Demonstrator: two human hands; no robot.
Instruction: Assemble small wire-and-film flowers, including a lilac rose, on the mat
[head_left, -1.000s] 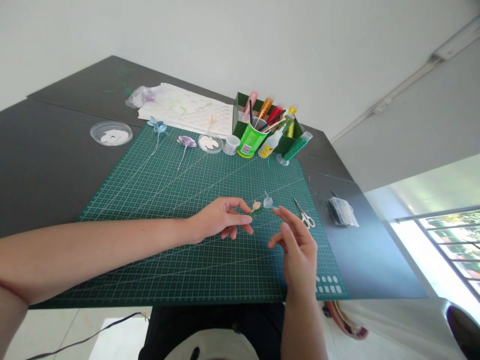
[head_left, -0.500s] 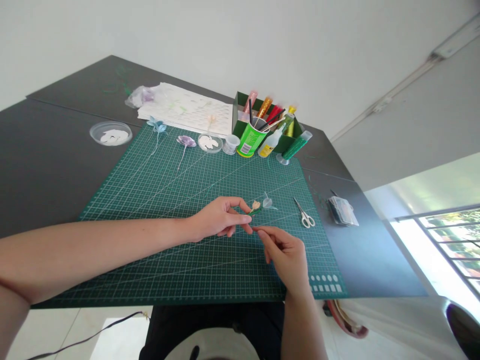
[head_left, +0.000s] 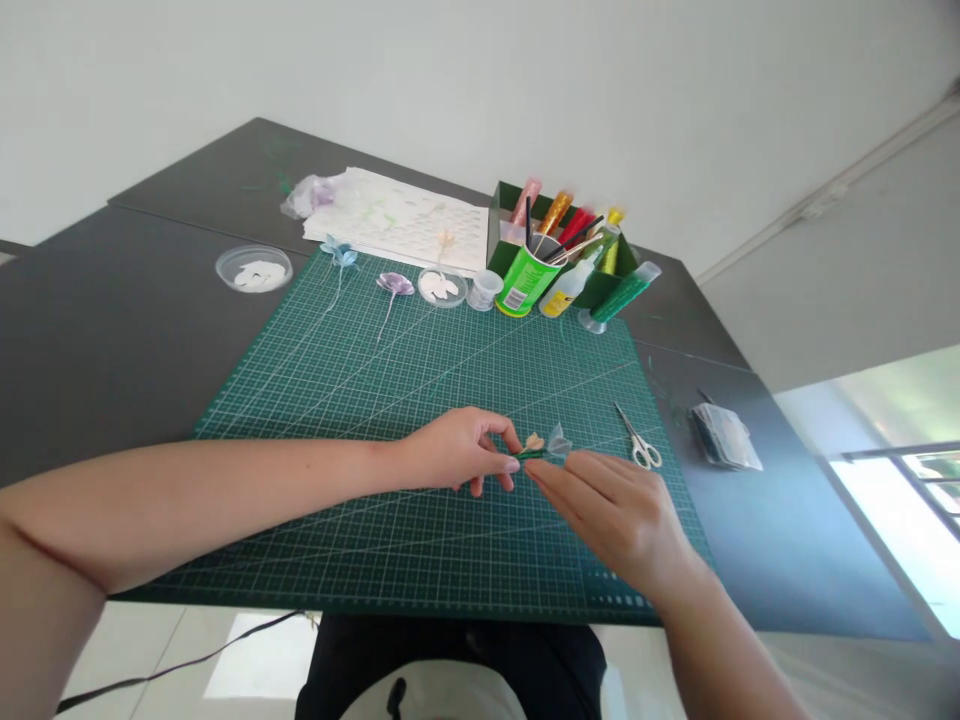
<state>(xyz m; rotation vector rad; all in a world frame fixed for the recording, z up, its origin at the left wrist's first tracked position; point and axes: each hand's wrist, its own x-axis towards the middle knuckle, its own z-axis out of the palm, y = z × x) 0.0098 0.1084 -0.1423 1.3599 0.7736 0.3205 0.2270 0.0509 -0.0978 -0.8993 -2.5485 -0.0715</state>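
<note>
My left hand [head_left: 457, 457] is closed in a pinch on the green stem of a small paper flower [head_left: 535, 443] with a peach bud, held just above the green cutting mat [head_left: 360, 400]. A pale translucent petal [head_left: 559, 437] lies against the flower. My right hand [head_left: 611, 505] lies to the right of the stem with its fingers stretched toward it, the fingertips touching the stem just below the bud.
Small scissors [head_left: 639, 444] lie right of the flower. At the mat's far edge stand a green organizer [head_left: 568, 250] with glitter tubes, a green can [head_left: 524, 281], a glue bottle [head_left: 568, 290], small dishes [head_left: 441, 287], two finished flowers [head_left: 394, 286] and paper sheets [head_left: 405, 215]. A packet [head_left: 724, 436] lies on the dark table.
My right hand came down from the raised spread pose and moved left to the flower stem. The head view shifted, so everything sits further right in the picture.
</note>
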